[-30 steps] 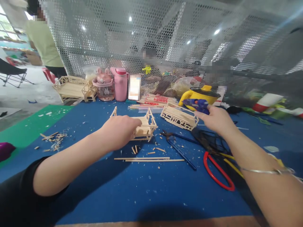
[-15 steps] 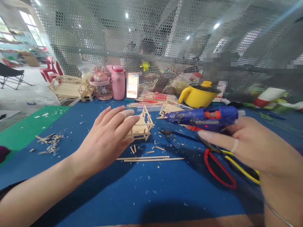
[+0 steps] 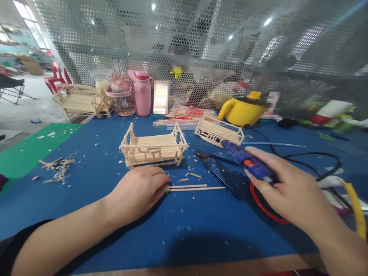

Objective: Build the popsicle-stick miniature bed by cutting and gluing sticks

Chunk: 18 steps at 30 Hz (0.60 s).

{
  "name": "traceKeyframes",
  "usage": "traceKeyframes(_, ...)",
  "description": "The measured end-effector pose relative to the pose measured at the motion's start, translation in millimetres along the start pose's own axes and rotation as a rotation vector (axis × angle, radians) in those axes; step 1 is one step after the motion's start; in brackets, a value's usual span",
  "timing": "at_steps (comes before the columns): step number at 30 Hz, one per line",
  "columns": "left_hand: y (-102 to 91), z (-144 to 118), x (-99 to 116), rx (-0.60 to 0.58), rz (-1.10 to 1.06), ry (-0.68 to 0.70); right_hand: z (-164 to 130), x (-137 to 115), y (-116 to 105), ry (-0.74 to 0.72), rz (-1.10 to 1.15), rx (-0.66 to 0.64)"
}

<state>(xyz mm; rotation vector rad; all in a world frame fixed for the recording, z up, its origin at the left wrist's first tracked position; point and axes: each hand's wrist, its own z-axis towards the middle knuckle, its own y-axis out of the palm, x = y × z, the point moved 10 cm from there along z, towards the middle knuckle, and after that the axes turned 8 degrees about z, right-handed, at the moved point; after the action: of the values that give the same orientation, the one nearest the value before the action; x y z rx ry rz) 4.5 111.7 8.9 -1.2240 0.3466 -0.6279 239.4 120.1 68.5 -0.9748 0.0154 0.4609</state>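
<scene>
Sticks (image 3: 195, 188), two thin wooden ones lying side by side on the blue table mat (image 3: 184, 234), are what our left hand (image 3: 138, 191) is reaching for. Their long axis runs left to right across the view, almost level, and their near ends meet our left fingertips (image 3: 164, 183), so the sticks stretch away to the right of that hand. Our left fingers are curled together with the palm down on the mat; we think the thumb and forefinger are pinching the stick ends, but the knuckles hide the contact and we cannot tell for certain.

Our right hand (image 3: 287, 191) is closed around the blue glue gun (image 3: 247, 163), whose body points up and to the left, its nozzle toward the small stick model (image 3: 153, 147) that stands upright just beyond the sticks. The far ends of the sticks stop short of our right hand, with the dark handles of the pliers (image 3: 218, 172) between them. So our left hand is the nearer one to the sticks, touching or nearly so, and our right hand is off past their other end.

Behind the glue gun lies a second stick frame (image 3: 220, 132), and farther back a yellow pot (image 3: 243, 111) and a pink flask (image 3: 142, 94) stand by the mesh screen (image 3: 115, 38). A red loop of cutter handle (image 3: 260, 207) shows under our right hand.
</scene>
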Motion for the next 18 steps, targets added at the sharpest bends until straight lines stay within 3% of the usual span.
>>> traceKeyframes(3,4.7,3.3,0.6,-0.048,0.036,-0.016,0.0,0.8,22.1,-0.156,-0.066,-0.121)
traceKeyframes(5,7.3,6.9,3.2,-0.071,0.053,-0.018,1.2,3.7,27.5,-0.187,-0.097,-0.135)
traceKeyframes(10,9.9,15.6,18.2,-0.077,0.045,0.035,38.5,25.5,15.5,-0.075,-0.192,-0.041)
traceKeyframes(15,-3.6,11.2,26.8,0.082,-0.038,0.093,101.2,63.6,37.9,0.088,-0.191,-0.247)
traceKeyframes(18,-6.0,6.5,25.2,0.112,-0.098,0.105,124.6,70.5,59.5,0.080,-0.164,-0.332)
